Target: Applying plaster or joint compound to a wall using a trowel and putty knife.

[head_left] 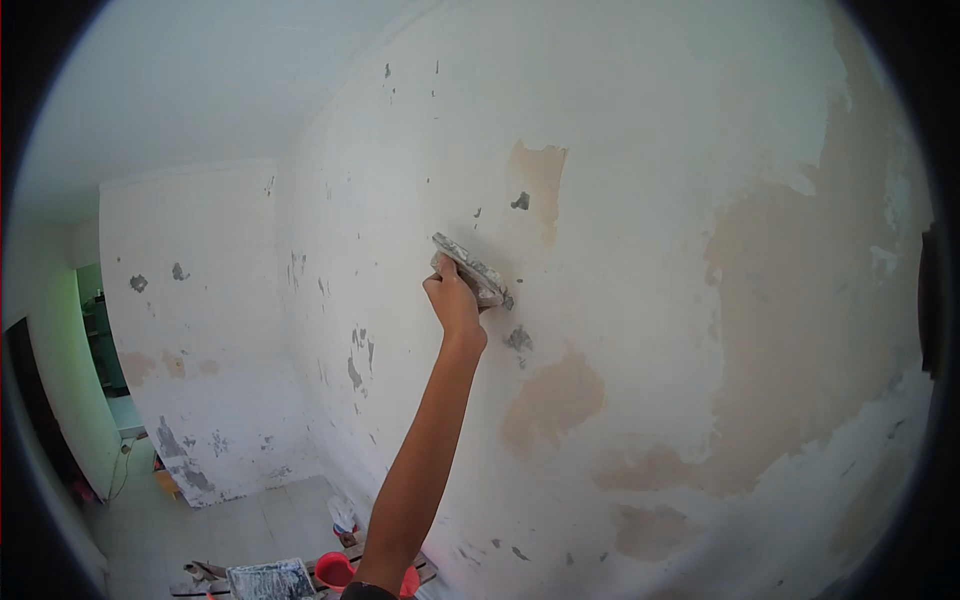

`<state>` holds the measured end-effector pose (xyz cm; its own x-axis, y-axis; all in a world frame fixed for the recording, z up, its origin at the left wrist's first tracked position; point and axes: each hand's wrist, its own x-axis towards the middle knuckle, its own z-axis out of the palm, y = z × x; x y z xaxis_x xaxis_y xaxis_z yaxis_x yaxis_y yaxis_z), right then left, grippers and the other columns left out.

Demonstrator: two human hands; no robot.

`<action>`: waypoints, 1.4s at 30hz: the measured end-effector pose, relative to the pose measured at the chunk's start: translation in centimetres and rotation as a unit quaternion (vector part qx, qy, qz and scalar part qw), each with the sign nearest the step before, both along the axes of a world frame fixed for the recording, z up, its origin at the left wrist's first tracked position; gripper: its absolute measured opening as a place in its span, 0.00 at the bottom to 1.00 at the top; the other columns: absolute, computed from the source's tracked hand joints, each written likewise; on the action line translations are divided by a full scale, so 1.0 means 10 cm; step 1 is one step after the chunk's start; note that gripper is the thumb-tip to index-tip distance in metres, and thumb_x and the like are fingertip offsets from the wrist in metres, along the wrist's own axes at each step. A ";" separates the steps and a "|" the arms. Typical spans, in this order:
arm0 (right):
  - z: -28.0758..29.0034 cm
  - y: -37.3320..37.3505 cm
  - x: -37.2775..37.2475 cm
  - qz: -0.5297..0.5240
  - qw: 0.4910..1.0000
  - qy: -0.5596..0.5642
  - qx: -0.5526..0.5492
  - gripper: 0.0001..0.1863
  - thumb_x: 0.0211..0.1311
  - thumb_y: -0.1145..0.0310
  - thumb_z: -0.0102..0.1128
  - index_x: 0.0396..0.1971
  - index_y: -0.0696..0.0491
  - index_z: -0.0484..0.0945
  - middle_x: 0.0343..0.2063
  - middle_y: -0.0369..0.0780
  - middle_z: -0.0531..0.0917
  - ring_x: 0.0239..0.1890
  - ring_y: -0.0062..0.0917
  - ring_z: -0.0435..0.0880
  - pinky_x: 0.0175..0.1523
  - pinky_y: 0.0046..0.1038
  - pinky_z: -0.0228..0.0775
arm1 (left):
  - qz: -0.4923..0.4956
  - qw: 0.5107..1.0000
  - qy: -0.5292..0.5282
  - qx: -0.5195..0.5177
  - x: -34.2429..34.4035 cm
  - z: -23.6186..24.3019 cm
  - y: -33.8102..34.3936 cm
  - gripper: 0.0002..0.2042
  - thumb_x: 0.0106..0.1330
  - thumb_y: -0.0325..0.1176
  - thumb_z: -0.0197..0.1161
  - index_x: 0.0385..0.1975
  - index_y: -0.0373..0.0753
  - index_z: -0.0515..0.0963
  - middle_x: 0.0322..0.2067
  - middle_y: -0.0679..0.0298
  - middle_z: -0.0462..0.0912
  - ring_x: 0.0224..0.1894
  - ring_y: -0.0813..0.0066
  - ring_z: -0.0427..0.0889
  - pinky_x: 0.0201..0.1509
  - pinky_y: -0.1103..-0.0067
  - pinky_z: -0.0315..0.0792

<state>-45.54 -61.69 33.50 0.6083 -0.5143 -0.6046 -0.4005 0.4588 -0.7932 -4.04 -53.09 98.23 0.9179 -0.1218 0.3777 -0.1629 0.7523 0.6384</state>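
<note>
Tiled floor: red bucket, grey tray, planks.

Trowel handle hidden in fingers; red bucket & tray cut by btm edge — other hand out of view.

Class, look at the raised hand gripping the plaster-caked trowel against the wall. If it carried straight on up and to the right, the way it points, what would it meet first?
Probably the small dark grey chipped spot inside the tan bare patch, just beyond the hand and its flat plaster-caked trowel on the patchy white wall.
</note>
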 end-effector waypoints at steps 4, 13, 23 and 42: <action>-0.12 -0.07 0.04 -0.009 0.999 -0.001 0.033 0.18 0.70 0.64 0.51 0.55 0.54 0.77 0.44 0.43 0.84 0.38 0.32 0.84 0.44 0.35 0.78 | 0.076 0.997 -0.003 0.008 -0.01 0.14 -0.13 0.23 0.76 0.50 0.43 0.51 0.33 0.57 0.50 0.53 0.68 0.47 0.65 0.75 0.36 0.67 0.80; -0.40 -0.12 0.05 -0.030 0.997 -0.045 0.057 0.18 0.68 0.63 0.54 0.54 0.53 0.77 0.43 0.42 0.84 0.37 0.33 0.85 0.42 0.34 0.78 | 0.055 0.998 -0.029 0.021 -0.64 0.64 -0.30 0.25 0.76 0.46 0.41 0.59 0.29 0.51 0.57 0.46 0.64 0.54 0.55 0.73 0.46 0.62 0.80; -0.09 -0.13 0.07 -0.049 0.996 0.000 0.068 0.17 0.70 0.64 0.52 0.54 0.54 0.77 0.42 0.41 0.85 0.36 0.31 0.84 0.43 0.33 0.78 | -0.094 0.980 -0.171 -0.047 -1.53 1.71 -0.23 0.25 0.77 0.45 0.39 0.64 0.32 0.52 0.58 0.54 0.67 0.55 0.59 0.74 0.49 0.64 0.80; -0.89 -0.14 -0.14 -0.005 0.997 -0.047 0.069 0.21 0.72 0.57 0.48 0.59 0.48 0.75 0.50 0.39 0.83 0.44 0.29 0.83 0.50 0.36 0.76 | -0.017 0.993 0.062 -0.097 -0.11 -0.53 -0.10 0.21 0.78 0.50 0.42 0.53 0.36 0.60 0.54 0.57 0.69 0.56 0.67 0.72 0.58 0.73 0.70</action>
